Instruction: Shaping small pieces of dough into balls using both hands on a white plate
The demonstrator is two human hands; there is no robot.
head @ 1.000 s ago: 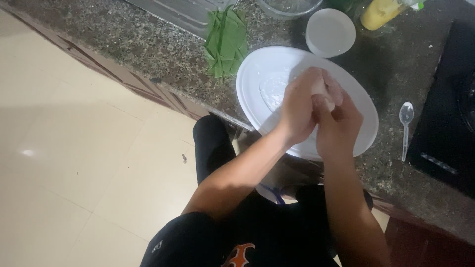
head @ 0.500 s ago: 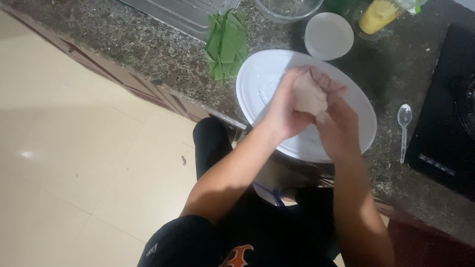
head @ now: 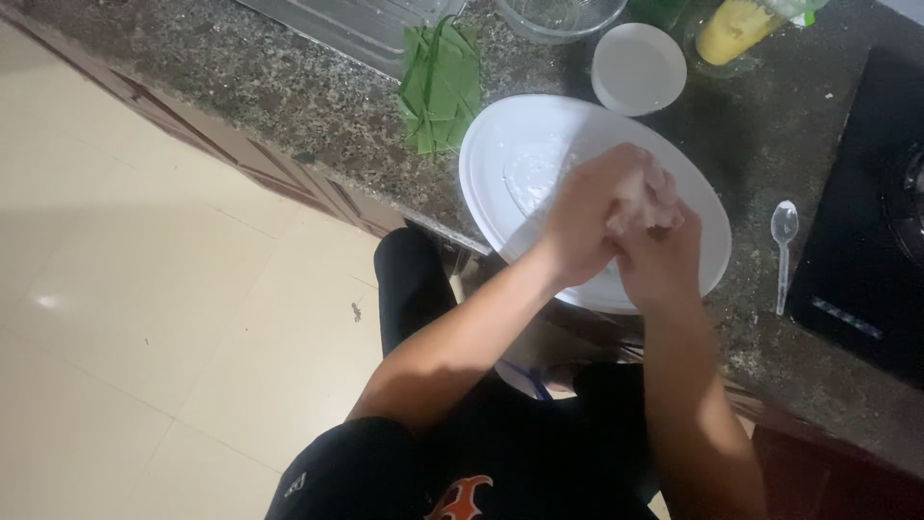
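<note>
Head view, looking down at a granite counter (head: 289,87). Both hands meet over the large white tray (head: 500,144), whose floor at its 10 o'clock carries a patch of white flour-like powder (head: 534,173). The lump of pale dough (head: 640,197) sits pressed between the palms, just above the tray's middle and not touching it.

Progress, as judged from the layout: the dough is already gathered into a single mass, and shaping between the palms is the step in hand. The folded green leaves (head: 443,82), lying at 10 o'clock of the tray, are untouched, and no finished pieces rest on the tray.

Left hand (head: 577,221): fingers curled closed around the near side of the dough, palm against it. Right hand (head: 664,255): cupped under and behind the lump, fingers partly bent, only a small part of the dough showing between the two.

Around the tray: a small round white bowl (head: 639,67) at 12 o'clock, a clear glass bowl (head: 558,14) beyond it at 11 o'clock, a yellow-filled container (head: 731,34) at 1 o'clock, a clear plastic spoon (head: 782,250) at 3 o'clock, and a black cooktop (head: 866,250) farther right.
</note>
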